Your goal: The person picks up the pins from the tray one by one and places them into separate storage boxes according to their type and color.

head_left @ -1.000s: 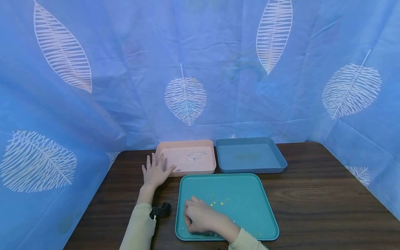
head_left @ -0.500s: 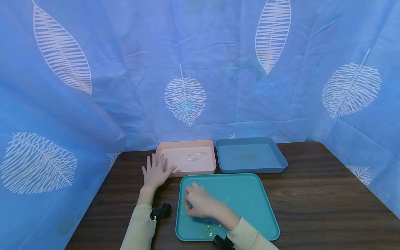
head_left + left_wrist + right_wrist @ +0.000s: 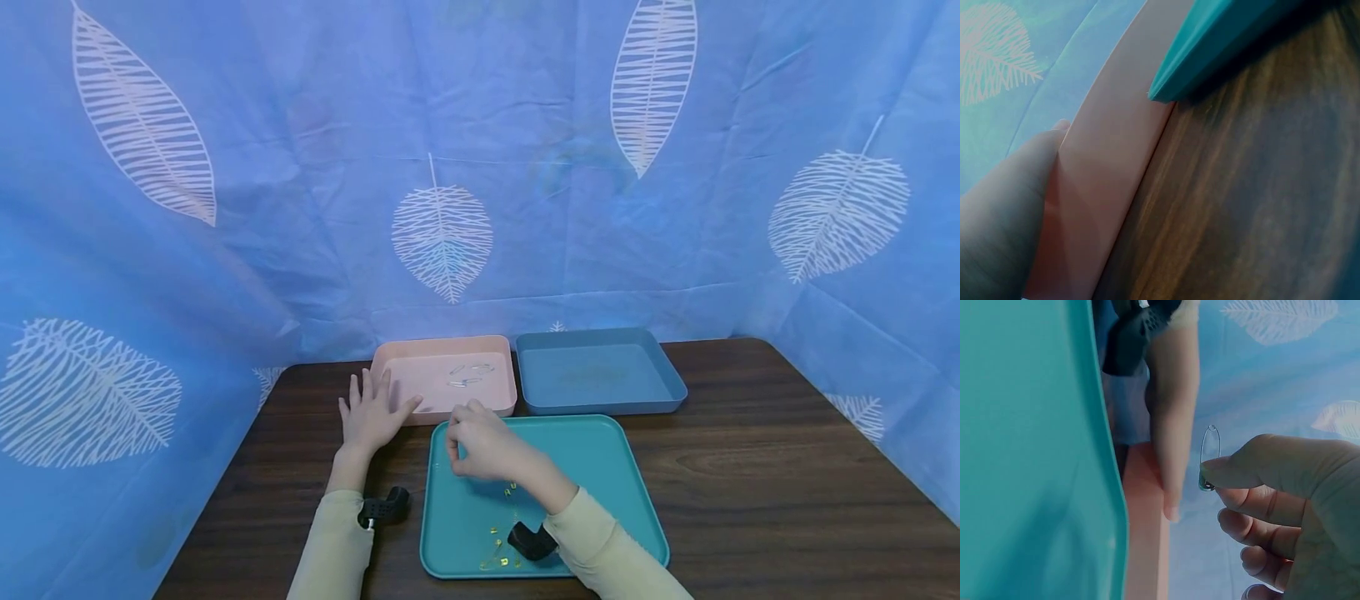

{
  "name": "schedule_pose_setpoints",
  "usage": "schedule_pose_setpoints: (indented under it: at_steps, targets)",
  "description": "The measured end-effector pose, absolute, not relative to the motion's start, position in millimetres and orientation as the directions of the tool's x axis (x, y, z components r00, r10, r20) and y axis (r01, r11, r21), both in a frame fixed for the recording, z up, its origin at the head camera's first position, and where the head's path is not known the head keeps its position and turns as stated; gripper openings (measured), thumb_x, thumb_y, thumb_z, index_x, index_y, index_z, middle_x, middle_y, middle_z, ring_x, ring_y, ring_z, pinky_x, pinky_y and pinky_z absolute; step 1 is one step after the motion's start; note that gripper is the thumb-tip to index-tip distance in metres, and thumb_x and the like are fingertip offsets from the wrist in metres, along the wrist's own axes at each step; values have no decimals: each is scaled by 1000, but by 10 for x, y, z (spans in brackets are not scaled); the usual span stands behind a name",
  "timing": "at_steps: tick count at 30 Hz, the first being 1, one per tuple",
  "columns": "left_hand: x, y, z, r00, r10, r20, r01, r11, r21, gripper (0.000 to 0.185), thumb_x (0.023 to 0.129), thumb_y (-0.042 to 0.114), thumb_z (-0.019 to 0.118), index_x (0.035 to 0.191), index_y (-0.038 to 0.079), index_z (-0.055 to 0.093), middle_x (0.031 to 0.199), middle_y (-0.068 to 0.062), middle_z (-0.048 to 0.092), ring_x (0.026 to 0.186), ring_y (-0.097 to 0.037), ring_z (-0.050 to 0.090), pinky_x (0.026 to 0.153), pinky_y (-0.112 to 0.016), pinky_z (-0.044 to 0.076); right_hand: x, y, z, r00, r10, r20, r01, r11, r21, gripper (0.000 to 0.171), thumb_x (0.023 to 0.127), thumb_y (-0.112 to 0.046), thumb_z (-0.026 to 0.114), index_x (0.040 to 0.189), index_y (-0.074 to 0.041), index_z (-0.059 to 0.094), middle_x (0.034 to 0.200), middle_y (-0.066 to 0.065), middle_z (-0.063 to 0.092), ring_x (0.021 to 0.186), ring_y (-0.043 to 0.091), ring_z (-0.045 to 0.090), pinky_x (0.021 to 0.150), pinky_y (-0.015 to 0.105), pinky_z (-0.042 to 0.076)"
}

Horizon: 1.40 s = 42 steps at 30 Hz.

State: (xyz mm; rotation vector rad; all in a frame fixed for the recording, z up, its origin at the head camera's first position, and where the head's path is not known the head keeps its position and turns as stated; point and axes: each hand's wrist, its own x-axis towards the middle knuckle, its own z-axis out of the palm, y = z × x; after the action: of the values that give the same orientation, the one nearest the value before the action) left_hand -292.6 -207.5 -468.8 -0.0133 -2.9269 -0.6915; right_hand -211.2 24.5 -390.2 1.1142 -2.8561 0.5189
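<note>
In the right wrist view a silver safety pin [image 3: 1203, 481] is pinched between the thumb and index finger of my right hand [image 3: 486, 446], its coiled end pointing away from the fingers. That hand is above the back left of the teal tray [image 3: 600, 492], close to the front wall of the pink tray [image 3: 431, 362]. My left hand [image 3: 371, 421] has its fingers spread at the pink tray's front left corner, thumb on the rim. Several silver safety pins [image 3: 465, 382] lie inside the pink tray. Small gold safety pins [image 3: 504, 562] lie scattered on the teal tray, partly hidden by my right arm.
A blue tray [image 3: 600, 371] stands to the right of the pink one, behind the teal tray. All three are on a dark wooden table [image 3: 750, 467]. A blue curtain [image 3: 525, 250] with white leaves hangs behind and at the sides.
My right hand has risen from the teal tray's front left part and moved away from me toward the pink tray. My left hand stays at the pink tray's corner.
</note>
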Motion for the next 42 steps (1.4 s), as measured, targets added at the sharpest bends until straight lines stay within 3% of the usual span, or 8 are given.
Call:
schedule_pose_setpoints:
  at_steps: [21,30,35,38,42]
  targets:
    - [-2937,-2069,-4719,-992,-16,125,39,902,429,98,85,77,45,158,19,12,163,-21,-4,150,-44,-8,113,-71,3,-2516,376,-3709,-752,-625,210,-659,706,-261,21,83,-12,72,68,-17,59,92,0,54,86,18,41,81,36,38]
    - [-2936,-2095,-4700,-991,-15,134,44,904,425,97,87,74,47,158,17,14,163,-22,-3,150,-46,-6,112,-72,3,-2836,447,-3748,-735,-621,273,-674,713,-192,22,83,-8,70,65,-17,60,90,2,58,93,24,50,99,48,40]
    - [-2936,-2099,-4706,-991,-13,131,45,904,425,98,86,75,46,158,17,14,163,-21,-4,150,-45,-7,113,-72,3,-2997,488,-3765,-731,-616,293,-673,722,-162,22,82,-8,71,65,-17,61,89,2,57,106,31,53,109,56,33]
    - [-2942,-2100,-4715,-991,-13,133,45,906,421,98,85,77,45,158,18,14,163,-21,-4,150,-45,-6,113,-72,3,-3070,504,-3753,-738,-609,289,-665,728,-165,20,82,-9,70,66,-17,61,92,3,58,103,30,53,106,52,37]
    - [-2949,-2098,-4716,-989,-13,146,49,907,419,98,85,76,46,158,18,15,163,-22,-2,150,-46,-3,112,-72,4,-3161,519,-3744,-743,-605,286,-659,736,-157,19,84,-11,69,68,-16,59,96,4,58,88,23,46,86,42,41]
